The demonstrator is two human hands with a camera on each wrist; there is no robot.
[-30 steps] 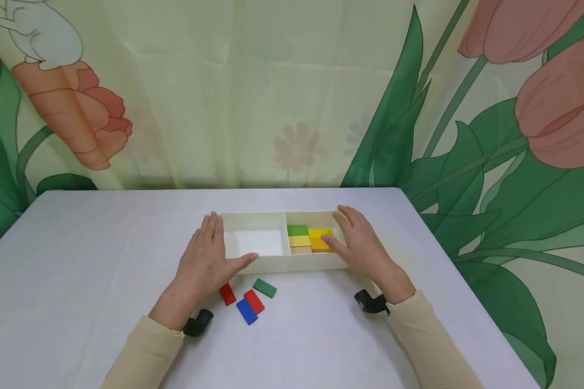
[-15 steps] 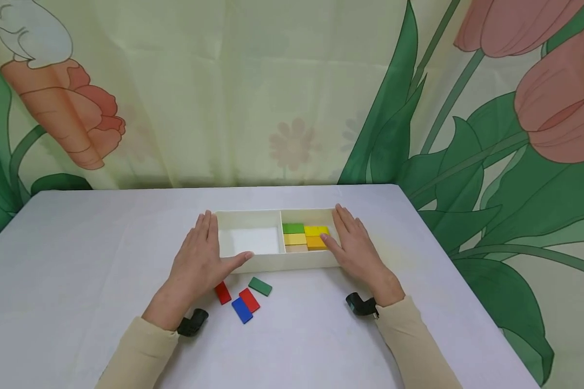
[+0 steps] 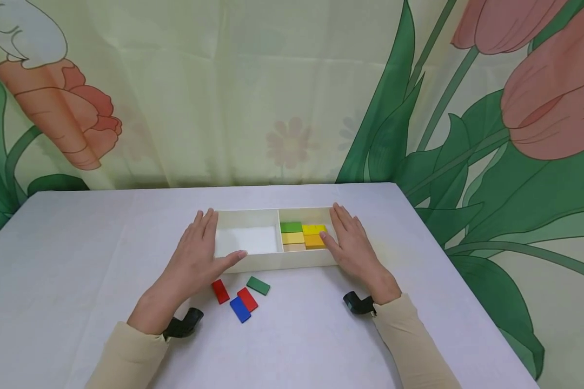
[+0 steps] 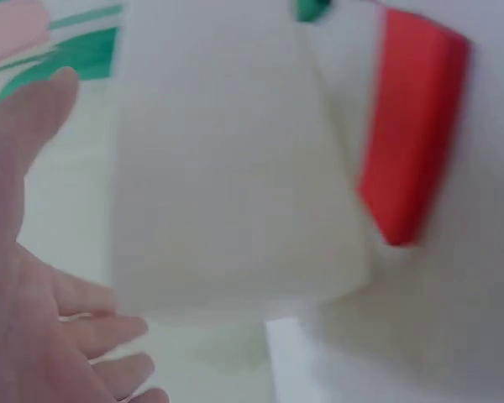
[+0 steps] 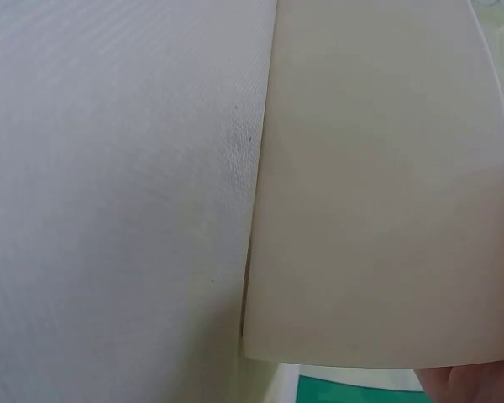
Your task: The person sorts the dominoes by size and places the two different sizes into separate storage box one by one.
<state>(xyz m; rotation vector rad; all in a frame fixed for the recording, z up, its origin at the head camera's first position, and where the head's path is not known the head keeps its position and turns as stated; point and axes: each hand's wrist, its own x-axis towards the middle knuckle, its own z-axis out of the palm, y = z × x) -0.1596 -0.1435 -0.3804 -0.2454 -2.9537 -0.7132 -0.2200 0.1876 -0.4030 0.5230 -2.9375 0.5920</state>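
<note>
A white two-compartment box [image 3: 272, 262] lies lengthwise across the table. Straight fingers of my left hand [image 3: 193, 249] lie along its left end, the thumb reaching over the front wall. At the opposite end, my right hand [image 3: 354, 247] holds its straight fingers along the side, thumb over the near right corner. Whether either palm presses the box, I cannot tell. Inside the right compartment lie several flat blocks, among them a green block [image 3: 291, 227] and an orange block [image 3: 314, 241]. The left compartment shows only its white floor. In the left wrist view, the box wall [image 4: 235, 168] stands beside my fingers.
In front of the box lie loose flat blocks: a red block [image 3: 220, 292], another red block [image 3: 247, 299], a blue block [image 3: 240, 309] and a dark green block [image 3: 258, 286]. A white cloth covers the table [image 3: 292, 351]; a printed curtain [image 3: 199, 108] hangs behind.
The right hand's fingers have straightened and come together alongside the box's right end. The left hand stays at the left end. The head view has shifted slightly; the loose blocks keep their arrangement.
</note>
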